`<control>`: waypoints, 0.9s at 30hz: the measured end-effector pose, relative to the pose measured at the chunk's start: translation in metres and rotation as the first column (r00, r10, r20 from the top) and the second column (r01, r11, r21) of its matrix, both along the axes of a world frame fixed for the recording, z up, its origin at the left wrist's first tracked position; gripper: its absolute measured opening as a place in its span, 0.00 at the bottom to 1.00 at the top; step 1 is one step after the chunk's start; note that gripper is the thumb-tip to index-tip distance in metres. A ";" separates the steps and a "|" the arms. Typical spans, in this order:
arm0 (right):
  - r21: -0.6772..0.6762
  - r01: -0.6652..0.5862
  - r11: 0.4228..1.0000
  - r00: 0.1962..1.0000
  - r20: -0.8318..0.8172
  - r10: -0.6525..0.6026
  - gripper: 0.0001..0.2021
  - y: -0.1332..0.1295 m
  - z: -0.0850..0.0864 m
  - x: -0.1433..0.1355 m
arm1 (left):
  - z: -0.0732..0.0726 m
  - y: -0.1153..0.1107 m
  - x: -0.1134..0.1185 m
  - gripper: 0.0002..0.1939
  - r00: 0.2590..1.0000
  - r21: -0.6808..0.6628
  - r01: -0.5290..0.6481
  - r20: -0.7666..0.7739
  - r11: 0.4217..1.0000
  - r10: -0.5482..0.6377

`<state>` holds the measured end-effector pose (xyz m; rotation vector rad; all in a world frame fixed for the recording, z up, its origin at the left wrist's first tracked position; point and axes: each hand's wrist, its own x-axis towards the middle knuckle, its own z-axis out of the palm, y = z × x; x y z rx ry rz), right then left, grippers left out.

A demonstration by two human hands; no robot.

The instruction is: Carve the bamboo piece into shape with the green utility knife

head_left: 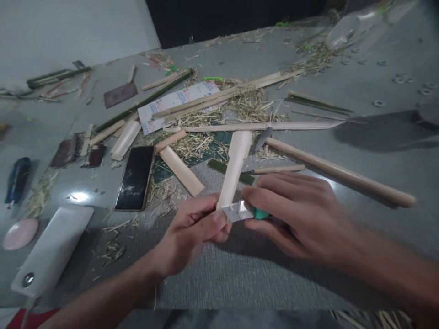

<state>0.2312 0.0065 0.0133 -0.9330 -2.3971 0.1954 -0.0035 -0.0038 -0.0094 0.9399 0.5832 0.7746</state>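
My left hand (200, 224) is closed around the lower end of a pale bamboo strip (236, 157), which slants up and away from me. In my right hand (295, 212) is a utility knife (261, 213) with a green handle, mostly hidden by the fingers. Its blade lies across the strip's lower end, close to my left thumb. Just beyond my hands, a dark green bamboo piece (228, 171) and a thin wooden-handled tool (277, 169) rest on the table. Further right lies a hammer (336, 169) with a long wooden handle.
A smartphone (135, 178) lies left of my hands beside a cut bamboo piece (181, 171). A white power bank-like block (55, 251) and a pink oval object (20, 234) are at the near left. Bamboo shavings (247, 105), long strips and sandpaper (120, 95) cover the far side.
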 end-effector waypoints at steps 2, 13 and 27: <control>0.011 -0.010 1.000 1.000 -0.009 0.011 0.16 0.001 0.000 0.000 | 0.000 0.001 0.002 0.15 0.994 -0.040 0.049 0.095 0.998 -0.045; 0.052 0.076 0.996 0.995 0.054 -0.079 0.15 0.002 -0.003 0.001 | -0.005 0.005 0.001 0.16 0.999 -0.033 -0.042 0.016 0.999 0.042; -0.093 -0.094 0.991 0.994 -0.061 0.089 0.14 0.010 -0.006 0.007 | 0.002 0.009 0.007 0.14 0.969 -0.188 0.046 0.248 0.981 0.002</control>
